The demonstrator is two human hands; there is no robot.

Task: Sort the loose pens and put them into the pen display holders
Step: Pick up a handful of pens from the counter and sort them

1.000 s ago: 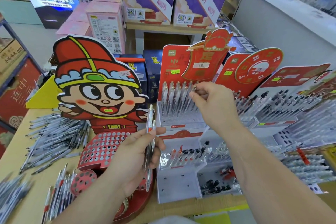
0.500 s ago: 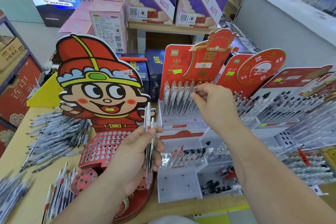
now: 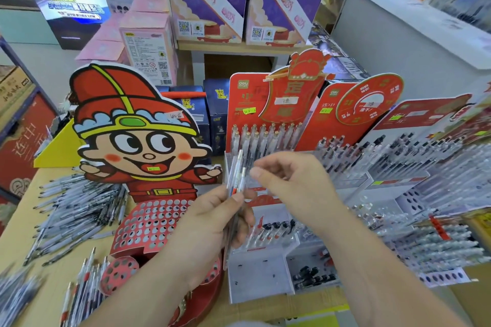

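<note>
My left hand [image 3: 212,223] grips a small bunch of clear pens [image 3: 237,178], held upright in front of the red-backed pen display holder [image 3: 240,103]. That holder's top tier carries a row of clear pens [image 3: 265,135], and its lower white tiers hold a few black- and red-tipped pens [image 3: 273,228]. My right hand [image 3: 292,183] hovers just right of the bunch with its thumb and fingertips at the pens' upper ends; blur hides whether they pinch one. Loose pens [image 3: 77,207] lie heaped on the table at left.
A cartoon-figure holder [image 3: 138,141] with a perforated red base [image 3: 151,223] stands left of my hands. More loose pens [image 3: 82,289] lie at the front left. Further pen displays [image 3: 398,159] fill the right side. Boxes are stacked behind.
My right hand has come back from the top row of the display to the bunch in my left hand. My left hand has lifted the pens up and to the right.
</note>
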